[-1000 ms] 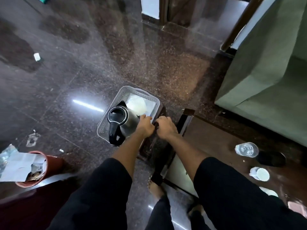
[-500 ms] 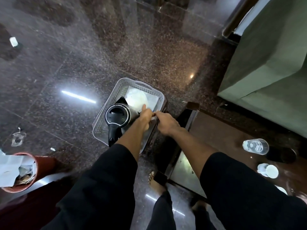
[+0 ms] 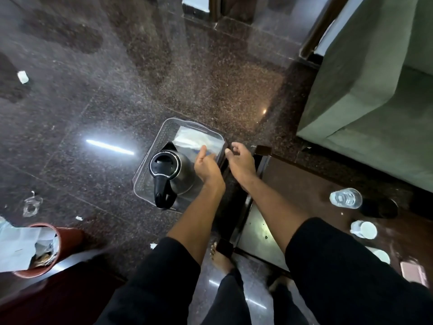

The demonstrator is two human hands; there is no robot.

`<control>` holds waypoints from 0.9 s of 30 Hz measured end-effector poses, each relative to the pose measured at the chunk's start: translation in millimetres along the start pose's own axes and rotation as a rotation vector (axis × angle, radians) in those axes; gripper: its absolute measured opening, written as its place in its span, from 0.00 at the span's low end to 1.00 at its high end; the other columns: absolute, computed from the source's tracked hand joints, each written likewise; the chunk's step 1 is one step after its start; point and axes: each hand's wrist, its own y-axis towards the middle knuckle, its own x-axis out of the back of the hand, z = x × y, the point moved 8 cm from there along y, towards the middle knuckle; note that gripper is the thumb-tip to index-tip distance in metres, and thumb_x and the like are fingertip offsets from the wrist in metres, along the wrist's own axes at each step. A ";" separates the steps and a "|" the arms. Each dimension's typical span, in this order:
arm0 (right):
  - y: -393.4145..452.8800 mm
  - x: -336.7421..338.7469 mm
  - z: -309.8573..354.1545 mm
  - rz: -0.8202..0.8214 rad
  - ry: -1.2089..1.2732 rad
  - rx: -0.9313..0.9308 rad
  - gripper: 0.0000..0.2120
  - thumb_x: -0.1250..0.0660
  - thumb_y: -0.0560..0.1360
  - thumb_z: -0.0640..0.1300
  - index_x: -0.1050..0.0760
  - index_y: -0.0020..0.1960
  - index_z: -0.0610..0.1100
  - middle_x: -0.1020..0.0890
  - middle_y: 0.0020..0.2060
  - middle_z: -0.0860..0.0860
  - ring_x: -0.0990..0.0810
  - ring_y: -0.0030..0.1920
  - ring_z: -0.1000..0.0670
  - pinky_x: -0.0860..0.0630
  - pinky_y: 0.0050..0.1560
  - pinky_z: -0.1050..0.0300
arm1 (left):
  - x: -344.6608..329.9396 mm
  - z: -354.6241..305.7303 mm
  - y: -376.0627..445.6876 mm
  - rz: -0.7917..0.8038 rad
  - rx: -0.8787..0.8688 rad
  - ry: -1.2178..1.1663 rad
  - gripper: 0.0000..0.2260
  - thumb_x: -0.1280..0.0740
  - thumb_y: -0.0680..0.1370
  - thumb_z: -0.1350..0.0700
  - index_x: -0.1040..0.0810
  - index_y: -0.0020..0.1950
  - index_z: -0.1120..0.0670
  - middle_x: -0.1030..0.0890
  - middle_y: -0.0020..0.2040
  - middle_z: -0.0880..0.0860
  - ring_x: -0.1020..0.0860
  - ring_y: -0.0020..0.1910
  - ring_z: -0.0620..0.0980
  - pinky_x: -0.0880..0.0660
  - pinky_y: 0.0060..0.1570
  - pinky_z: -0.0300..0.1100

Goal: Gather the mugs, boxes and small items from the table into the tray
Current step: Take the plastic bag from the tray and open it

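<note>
A grey perforated tray (image 3: pixel 164 132) sits low beside the end of the dark wooden table (image 3: pixel 304 188). Inside it stand a steel kettle with a black lid (image 3: pixel 167 168) and a clear plastic bag (image 3: pixel 199 139). My left hand (image 3: pixel 207 165) reaches over the tray's right rim, thumb and fingers pinched on the bag's near corner. My right hand (image 3: pixel 241 160) hovers just right of the rim, fingers loosely curled and holding nothing. On the table stand a clear glass (image 3: pixel 346 198), a dark cup (image 3: pixel 379 207) and a white mug (image 3: pixel 364 229).
A second white item (image 3: pixel 380 255) and a pink phone (image 3: pixel 413 273) lie at the table's near right. A green sofa (image 3: pixel 375 90) stands behind the table. A red bin stuffed with paper (image 3: pixel 35 249) is at the lower left. Scraps litter the polished floor.
Both hands were clamped on the tray's right rim. The right hand has now come off it and opened, and the left hand has shifted onto the bag. The tray has barely moved.
</note>
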 end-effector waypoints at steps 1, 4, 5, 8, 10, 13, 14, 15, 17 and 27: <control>-2.7 2.8 -0.7 0.008 0.055 -0.052 0.23 0.33 0.80 0.52 0.27 0.73 0.47 0.21 0.67 0.48 0.20 0.63 0.47 0.24 0.64 0.53 | 0.3 -0.9 -12.1 0.012 -0.038 0.011 0.17 0.35 0.83 0.64 0.20 0.71 0.64 0.17 0.66 0.59 0.17 0.61 0.55 0.22 0.69 0.52; -12.0 2.8 -4.3 0.084 0.237 -0.234 0.28 0.32 0.79 0.55 0.32 0.74 0.46 0.21 0.62 0.47 0.19 0.58 0.46 0.18 0.57 0.45 | 2.7 -6.5 -46.4 0.066 -0.153 0.043 0.18 0.36 0.81 0.67 0.18 0.70 0.62 0.17 0.68 0.57 0.18 0.68 0.55 0.21 0.69 0.47; -16.6 1.1 -3.2 0.120 0.314 -0.282 0.26 0.31 0.79 0.55 0.33 0.72 0.45 0.21 0.57 0.45 0.19 0.51 0.46 0.17 0.47 0.47 | 3.6 -7.7 -56.1 0.087 -0.186 0.054 0.19 0.36 0.81 0.68 0.19 0.70 0.62 0.17 0.68 0.55 0.18 0.67 0.52 0.19 0.65 0.41; -31.8 6.8 3.4 0.134 0.510 -0.372 0.27 0.29 0.79 0.52 0.33 0.71 0.40 0.20 0.49 0.42 0.21 0.36 0.48 0.26 0.28 0.59 | 10.5 -14.2 -84.8 0.122 -0.291 0.089 0.17 0.32 0.79 0.67 0.17 0.68 0.62 0.14 0.64 0.54 0.15 0.61 0.48 0.19 0.52 0.30; -40.8 11.1 3.3 0.129 0.728 -0.441 0.24 0.27 0.77 0.48 0.26 0.67 0.36 0.17 0.50 0.40 0.18 0.38 0.45 0.22 0.33 0.56 | 15.4 -14.1 -99.8 0.117 -0.298 0.065 0.12 0.29 0.78 0.64 0.13 0.61 0.61 0.11 0.54 0.52 0.13 0.54 0.46 0.18 0.50 0.33; -57.9 31.7 -4.4 0.078 1.013 -0.487 0.21 0.27 0.75 0.36 0.24 0.66 0.31 0.18 0.60 0.34 0.16 0.50 0.38 0.17 0.53 0.42 | 26.0 -1.6 -120.4 0.100 -0.212 -0.017 0.07 0.23 0.76 0.58 0.10 0.49 0.61 0.10 0.45 0.54 0.12 0.48 0.52 0.15 0.54 0.47; -61.3 42.2 -11.9 0.024 1.060 -0.488 0.23 0.28 0.73 0.31 0.26 0.67 0.29 0.19 0.61 0.32 0.16 0.53 0.36 0.18 0.56 0.38 | 28.7 3.3 -123.7 0.094 -0.183 -0.019 0.07 0.22 0.75 0.57 0.10 0.49 0.61 0.10 0.46 0.56 0.12 0.51 0.54 0.15 0.56 0.49; -65.8 55.1 -21.9 -0.038 1.077 -0.493 0.26 0.29 0.71 0.28 0.29 0.69 0.29 0.20 0.61 0.31 0.17 0.56 0.33 0.19 0.58 0.35 | 29.5 8.0 -127.9 0.098 -0.164 0.007 0.07 0.21 0.75 0.56 0.10 0.48 0.60 0.10 0.45 0.55 0.11 0.51 0.53 0.15 0.55 0.48; -74.9 85.1 -44.1 -0.158 1.051 -0.508 0.34 0.31 0.69 0.24 0.32 0.73 0.33 0.21 0.63 0.32 0.18 0.59 0.33 0.21 0.59 0.33 | 28.6 20.4 -134.6 0.133 -0.117 0.104 0.06 0.21 0.75 0.54 0.11 0.43 0.57 0.12 0.37 0.49 0.14 0.40 0.46 0.16 0.44 0.41; -101.6 212.7 -96.4 -0.262 1.062 -0.399 0.29 0.32 0.68 0.23 0.26 0.68 0.34 0.18 0.55 0.36 0.18 0.51 0.39 0.16 0.49 0.47 | -42.0 87.5 -209.6 0.417 0.165 0.311 0.12 0.27 0.82 0.55 0.18 0.64 0.57 0.17 0.55 0.54 0.22 0.40 0.45 0.29 0.38 0.37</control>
